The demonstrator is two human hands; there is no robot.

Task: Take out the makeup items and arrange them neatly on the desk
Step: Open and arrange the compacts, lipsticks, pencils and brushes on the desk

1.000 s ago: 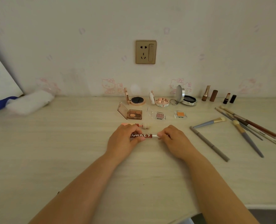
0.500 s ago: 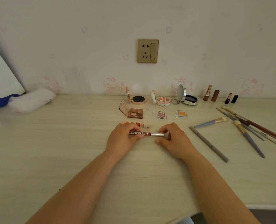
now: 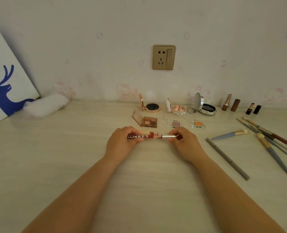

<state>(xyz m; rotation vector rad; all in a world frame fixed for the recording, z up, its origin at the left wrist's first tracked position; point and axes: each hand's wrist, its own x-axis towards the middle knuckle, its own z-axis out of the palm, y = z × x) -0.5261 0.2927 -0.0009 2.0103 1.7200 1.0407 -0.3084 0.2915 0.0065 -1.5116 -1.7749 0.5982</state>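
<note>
Two hands meet over the near middle of the table (image 3: 55,165), and between them lies a lip gloss tube (image 3: 139,136). The left hand (image 3: 121,142) grips its red lettered body; the right hand (image 3: 184,143) pinches the silver cap (image 3: 168,136), which looks pulled a little away from the body, so the tube seems to be in the middle of being opened or closed. Just behind it, touching or nearly so, is another small tube, mostly hidden. To the right of the right hand lie a grey pencil (image 3: 227,158) and several brushes (image 3: 274,158), loosely fanned rather than lined up. Beyond the hands sit an open eyeshadow palette (image 3: 148,121) and two small single pans, then three open compacts (image 3: 152,107) by the wall, with four lipsticks (image 3: 235,105) standing farther right. Most items appear laid out already; the tube in hand and the brushes probably still need straightening.
</note>
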